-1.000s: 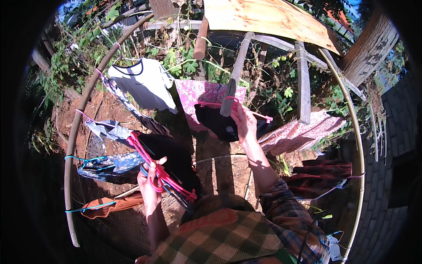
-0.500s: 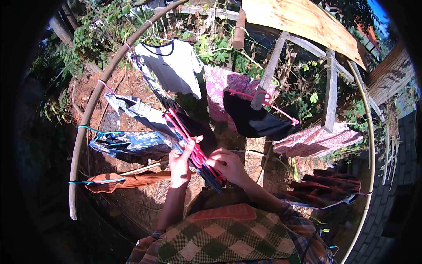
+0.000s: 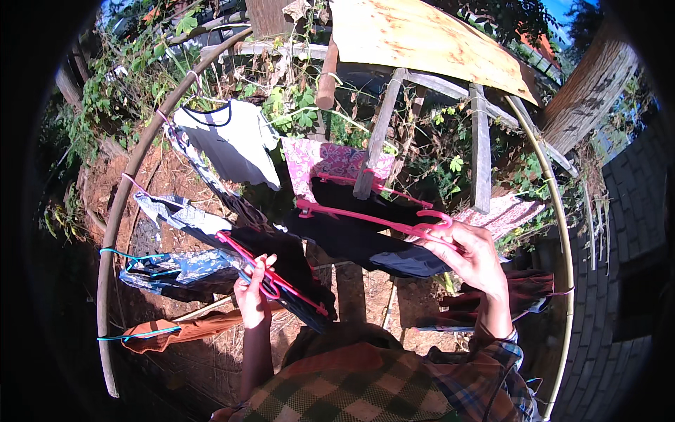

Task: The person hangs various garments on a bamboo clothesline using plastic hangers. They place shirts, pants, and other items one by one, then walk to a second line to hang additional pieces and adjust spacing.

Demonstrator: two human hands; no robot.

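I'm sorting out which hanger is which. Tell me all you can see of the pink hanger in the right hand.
The pink hanger looks like thin plastic, with a long straight bar and a curved hook end. It lies tilted, running from the upper left down to the right hand, whose fingers close round the hook end. A dark garment hangs from it, draping below the bar.
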